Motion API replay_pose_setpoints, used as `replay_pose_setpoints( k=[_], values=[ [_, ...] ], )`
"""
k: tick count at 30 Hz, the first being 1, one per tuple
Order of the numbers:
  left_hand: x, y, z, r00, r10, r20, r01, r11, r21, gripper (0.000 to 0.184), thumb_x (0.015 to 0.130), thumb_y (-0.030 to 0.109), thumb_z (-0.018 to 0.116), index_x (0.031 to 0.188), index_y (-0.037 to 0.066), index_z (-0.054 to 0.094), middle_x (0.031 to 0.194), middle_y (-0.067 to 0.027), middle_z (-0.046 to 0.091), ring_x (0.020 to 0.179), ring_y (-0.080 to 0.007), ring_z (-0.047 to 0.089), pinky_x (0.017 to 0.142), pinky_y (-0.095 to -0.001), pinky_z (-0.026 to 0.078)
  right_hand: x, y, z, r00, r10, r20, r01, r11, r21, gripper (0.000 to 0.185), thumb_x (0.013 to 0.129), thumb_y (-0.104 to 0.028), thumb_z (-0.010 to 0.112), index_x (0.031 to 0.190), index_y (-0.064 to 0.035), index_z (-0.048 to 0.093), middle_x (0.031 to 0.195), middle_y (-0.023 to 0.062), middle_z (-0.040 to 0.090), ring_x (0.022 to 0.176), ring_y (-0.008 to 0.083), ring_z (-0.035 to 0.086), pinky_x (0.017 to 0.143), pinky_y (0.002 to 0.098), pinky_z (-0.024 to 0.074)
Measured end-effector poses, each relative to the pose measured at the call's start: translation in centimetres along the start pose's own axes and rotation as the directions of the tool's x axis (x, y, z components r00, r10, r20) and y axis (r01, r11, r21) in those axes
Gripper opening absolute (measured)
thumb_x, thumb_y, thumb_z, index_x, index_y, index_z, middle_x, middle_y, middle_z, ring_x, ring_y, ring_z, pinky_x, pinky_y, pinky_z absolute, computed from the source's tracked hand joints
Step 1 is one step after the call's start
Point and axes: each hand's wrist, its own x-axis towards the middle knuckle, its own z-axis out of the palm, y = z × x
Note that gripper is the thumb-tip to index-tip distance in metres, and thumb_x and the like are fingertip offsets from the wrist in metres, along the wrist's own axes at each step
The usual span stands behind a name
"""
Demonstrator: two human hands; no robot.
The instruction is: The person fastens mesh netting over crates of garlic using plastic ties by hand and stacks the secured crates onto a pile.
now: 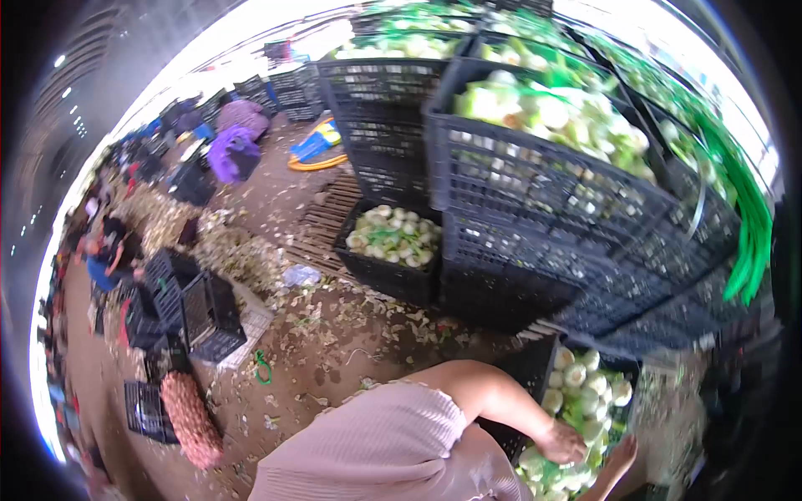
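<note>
Peeled white onions fill a black plastic crate low at the right, with green netting among them. My left hand reaches down onto the onions, its fingers curled and their tips hidden in the pile. Whatever it grips cannot be made out. At the crate's near right side is my right hand. Its fingers point up and blur together, so its grip is unclear. The pale pink sleeve of my left arm crosses the lower middle.
Tall stacks of black crates with onions stand ahead, and green netting hangs at the right. Another onion crate sits beside a slatted pallet. Peelings litter the floor. At left are empty crates, a full reddish sack and people.
</note>
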Motion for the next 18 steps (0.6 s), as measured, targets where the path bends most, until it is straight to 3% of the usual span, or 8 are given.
replay_pose_setpoints(
  k=[1,4,6,7,11,16,17,18],
  values=[
    [0.6,0.1,1.3,0.868,-0.421,0.263,0.494,0.785,-0.373,0.02,0.076,0.015,0.047,0.09,0.002,0.052,0.089,-0.0133,0.053,0.082,-0.0263,0.053,0.076,-0.038,0.044,-0.9,-1.2,-0.1,1.0,0.01,-0.002,-0.01,0.993,-0.114,0.039,0.086,-0.023,0.043,0.118,-0.0003,0.041,0.11,0.0142,0.048,0.101,0.0198,0.044,0.086,0.0331,0.0339],
    [-0.1,0.2,1.9,0.783,-0.516,0.348,0.615,0.558,-0.557,0.018,0.074,0.014,0.049,0.086,0.0,0.05,0.085,-0.0161,0.051,0.078,-0.0285,0.051,0.069,-0.0399,0.041,-4.1,-3.8,1.1,1.0,-0.016,0.024,0.028,0.759,-0.65,0.031,0.086,-0.025,0.044,0.102,0.0001,0.054,0.076,0.0168,0.057,0.064,0.0221,0.051,0.06,0.0356,0.0412],
    [-0.8,-0.4,3.3,0.988,-0.15,-0.043,0.138,0.968,-0.21,0.018,0.075,0.016,0.053,0.084,0.0,0.051,0.085,-0.0147,0.051,0.085,-0.0293,0.049,0.076,-0.0389,0.039,-7.3,-7.0,1.3,1.0,0.022,-0.004,-0.022,0.931,-0.364,0.023,0.086,-0.021,0.048,0.1,-0.004,0.055,0.068,0.002,0.052,0.058,0.0086,0.042,0.052,0.0244,0.0377],
    [-0.3,0.1,0.7,0.985,-0.154,0.081,0.168,0.963,-0.21,0.018,0.075,0.017,0.054,0.082,0.001,0.053,0.087,-0.0138,0.051,0.086,-0.0294,0.049,0.077,-0.0384,0.04,-8.7,-6.7,0.9,0.991,-0.111,-0.078,0.098,0.984,-0.15,0.021,0.087,-0.02,0.049,0.1,-0.0053,0.055,0.071,-0.0026,0.051,0.058,0.0071,0.041,0.051,0.0218,0.0376],
    [0.6,-0.2,-0.1,0.994,0.039,-0.103,-0.053,0.989,-0.137,0.012,0.076,0.012,0.054,0.082,0.003,0.051,0.085,-0.0121,0.049,0.085,-0.0281,0.048,0.071,-0.0365,0.043,-13.7,-7.8,-1.7,0.989,-0.146,-0.016,0.122,0.881,-0.457,0.028,0.077,-0.007,0.059,0.104,-0.0055,0.055,0.075,0.0025,0.056,0.064,0.0105,0.051,0.06,0.0253,0.0443],
    [0.3,0.0,1.0,0.98,-0.166,-0.107,0.131,0.952,-0.277,0.014,0.074,0.01,0.056,0.084,0.002,0.051,0.089,-0.0121,0.049,0.089,-0.0269,0.046,0.069,-0.0357,0.044,-16.4,-6.4,2.1,0.994,0.052,0.092,0.009,0.823,-0.567,0.026,0.076,-0.011,0.059,0.101,-0.004,0.056,0.074,0.005,0.057,0.063,0.0105,0.05,0.058,0.0248,0.0416],
    [0.6,0.0,0.6,0.985,-0.037,-0.168,0.005,0.982,-0.189,0.016,0.073,0.005,0.057,0.087,0.001,0.051,0.082,-0.0129,0.05,0.076,-0.0305,0.049,0.063,-0.0372,0.042,-15.9,-5.0,2.8,0.994,0.069,0.087,-0.005,0.806,-0.591,0.027,0.079,-0.015,0.058,0.104,-0.0039,0.055,0.072,0.0029,0.056,0.063,0.0095,0.048,0.055,0.0253,0.0395],
    [-0.4,0.0,1.9,0.975,-0.212,-0.068,0.177,0.923,-0.341,0.017,0.074,0.007,0.057,0.089,0.002,0.052,0.082,-0.0139,0.05,0.078,-0.031,0.05,0.065,-0.0381,0.041,-16.2,-5.4,4.4,0.991,0.131,0.005,-0.124,0.955,-0.268,0.027,0.079,-0.019,0.059,0.098,0.001,0.057,0.075,0.0057,0.06,0.064,0.0113,0.053,0.056,0.0244,0.0416]
  ],
)
